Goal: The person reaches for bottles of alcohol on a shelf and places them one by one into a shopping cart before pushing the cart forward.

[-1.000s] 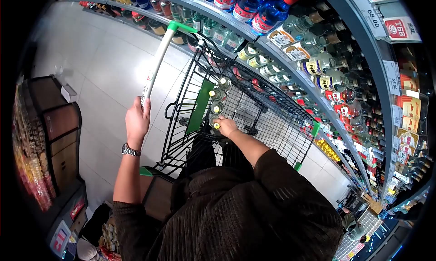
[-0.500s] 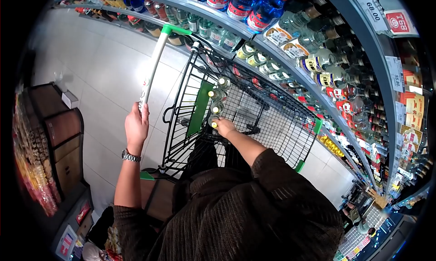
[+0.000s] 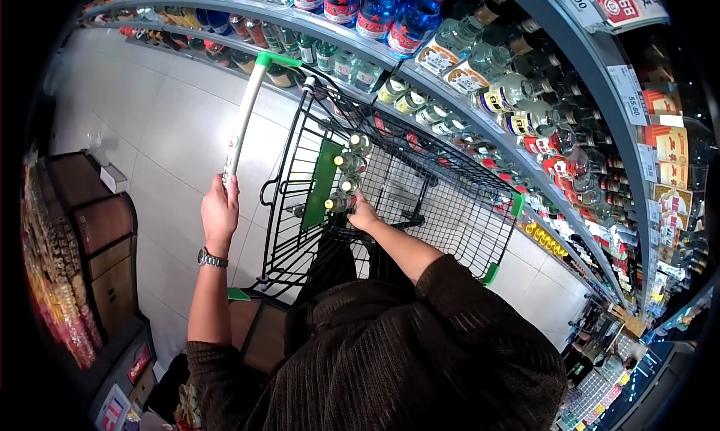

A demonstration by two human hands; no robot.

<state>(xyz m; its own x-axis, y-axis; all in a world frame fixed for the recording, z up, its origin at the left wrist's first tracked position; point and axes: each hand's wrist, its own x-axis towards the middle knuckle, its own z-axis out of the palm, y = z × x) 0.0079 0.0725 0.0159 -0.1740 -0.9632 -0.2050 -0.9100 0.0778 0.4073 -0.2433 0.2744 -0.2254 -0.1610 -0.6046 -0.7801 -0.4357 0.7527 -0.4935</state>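
Observation:
My left hand [image 3: 219, 213] is closed round the white bar of the shopping cart's handle [image 3: 246, 116]. Inside the wire shopping cart [image 3: 480, 187], several clear glass bottles with pale yellow caps stand in a row beside a green panel [image 3: 320, 182]. My right hand [image 3: 364, 212] reaches into the cart and grips the nearest bottle [image 3: 341, 201], which leans with its cap towards the panel. Its fingers are partly hidden by the bottle. Just beyond it is another bottle [image 3: 350, 183], close to touching.
A long shelf [image 3: 330, 27] of bottles curves along the far and right sides. Blue bottles [image 3: 375, 18] with red labels stand on it, with price tags [image 3: 628, 93] above. At left is a brown display stand [image 3: 105, 228] with packaged goods. Tiled floor [image 3: 180, 131] lies between.
The nearest bottle has tipped, its cap shifting left towards the green panel, and my right hand has moved from its top to its side. My left hand keeps its hold on the handle.

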